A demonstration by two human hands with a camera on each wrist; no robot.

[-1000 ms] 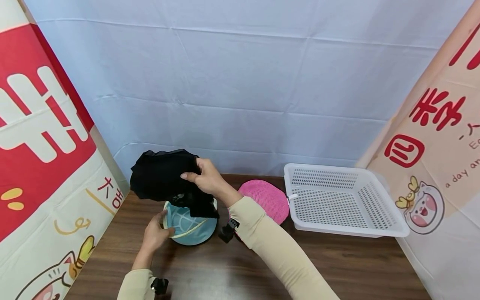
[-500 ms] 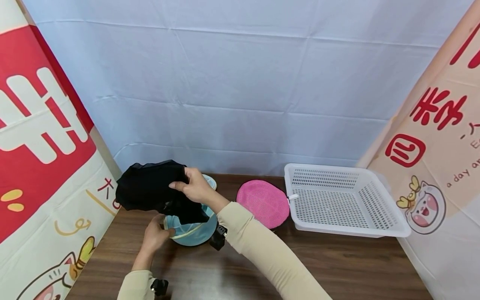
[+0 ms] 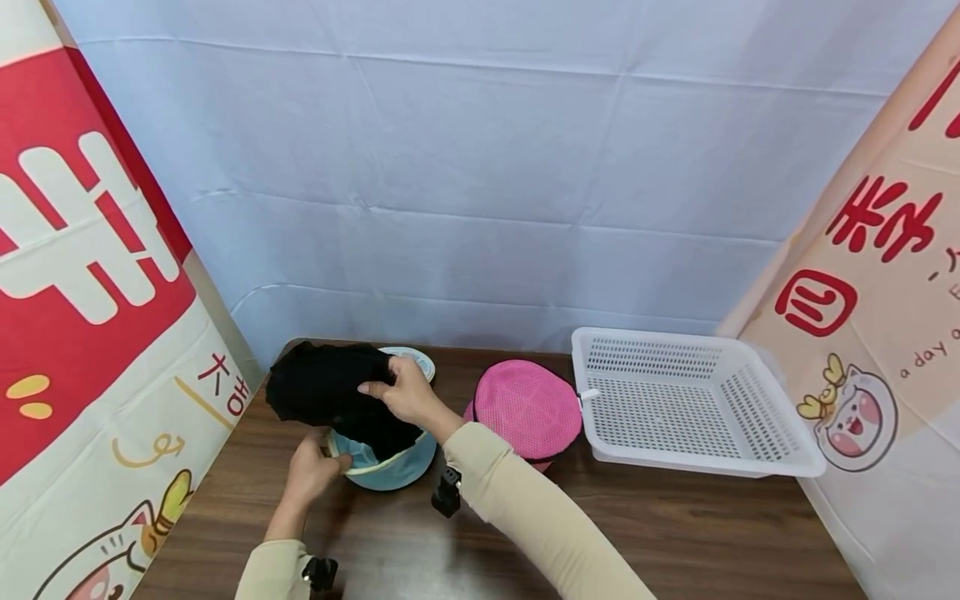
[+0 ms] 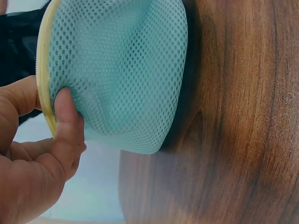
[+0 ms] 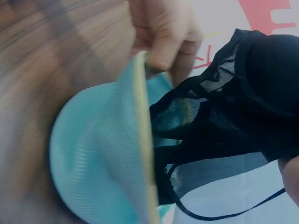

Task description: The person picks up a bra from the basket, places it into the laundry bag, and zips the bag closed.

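The right hand [image 3: 411,392] gripped the black garment [image 3: 330,387], which stretched leftward from it, lower end dipping into the blue mesh bag [image 4: 117,70]; the left hand [image 3: 309,470], nearer the bag, pinched its yellow-edged rim [image 4: 44,60]

Garment [image 3: 322,385] partly in left bag [image 4: 117,79]; middle bag [image 3: 527,408], then basket [image 3: 667,417], to right.

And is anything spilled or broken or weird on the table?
I can't see anything spilled or broken. The messiest bit is the black garment: it's half in, half out of the blue mesh bag, and its thin strap loops outside, so it looks untidy.
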